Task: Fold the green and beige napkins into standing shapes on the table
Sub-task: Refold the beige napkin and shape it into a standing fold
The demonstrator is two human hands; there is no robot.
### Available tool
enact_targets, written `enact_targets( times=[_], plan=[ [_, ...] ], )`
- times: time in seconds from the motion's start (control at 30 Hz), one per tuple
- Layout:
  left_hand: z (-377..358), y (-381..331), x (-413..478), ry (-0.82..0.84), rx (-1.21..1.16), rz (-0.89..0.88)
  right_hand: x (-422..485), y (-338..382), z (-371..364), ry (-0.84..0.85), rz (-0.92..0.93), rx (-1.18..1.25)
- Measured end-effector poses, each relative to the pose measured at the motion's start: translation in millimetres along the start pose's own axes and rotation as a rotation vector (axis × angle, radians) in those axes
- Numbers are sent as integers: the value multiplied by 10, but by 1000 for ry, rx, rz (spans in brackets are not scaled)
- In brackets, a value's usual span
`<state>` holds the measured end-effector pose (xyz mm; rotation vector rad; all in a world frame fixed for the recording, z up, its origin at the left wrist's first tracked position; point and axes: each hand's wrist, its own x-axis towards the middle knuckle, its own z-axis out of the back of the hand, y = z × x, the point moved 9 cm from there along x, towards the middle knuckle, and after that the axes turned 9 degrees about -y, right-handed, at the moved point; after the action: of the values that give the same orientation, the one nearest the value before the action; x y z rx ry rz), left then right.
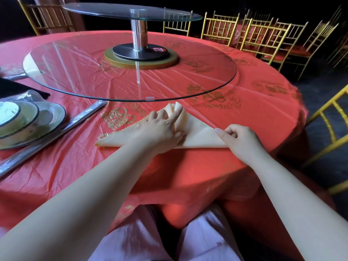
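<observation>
Left hand (162, 127) lay with fingers spread on the beige napkin (199, 132), a folded triangle at centre frame on the red surface (188, 166), likely pinning its gathered pleats (176, 108) so they held. Right hand (237, 137) pinched the napkin's right corner, seemingly to bring it over. Both hands hid the folds beneath them. No green napkin showed, and the wrapped dishes (28, 117) were cut off at left.

Bright light on the red tablecloth (188, 166), glare on the glass turntable (131, 72), dark surroundings, wide-angle edge bending.
</observation>
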<state>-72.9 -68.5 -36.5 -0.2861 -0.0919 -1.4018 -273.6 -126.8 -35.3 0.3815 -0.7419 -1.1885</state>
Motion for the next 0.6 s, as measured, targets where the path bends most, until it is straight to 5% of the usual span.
enact_targets(
  times=[0.23,0.6],
  plan=[
    [-64,-38,-16,-34,174,-84,-13,-9,-40,70,20,-113],
    [-194,-42,61,64,-116,-154,-47,81,-25,57,96,-211]
  ],
)
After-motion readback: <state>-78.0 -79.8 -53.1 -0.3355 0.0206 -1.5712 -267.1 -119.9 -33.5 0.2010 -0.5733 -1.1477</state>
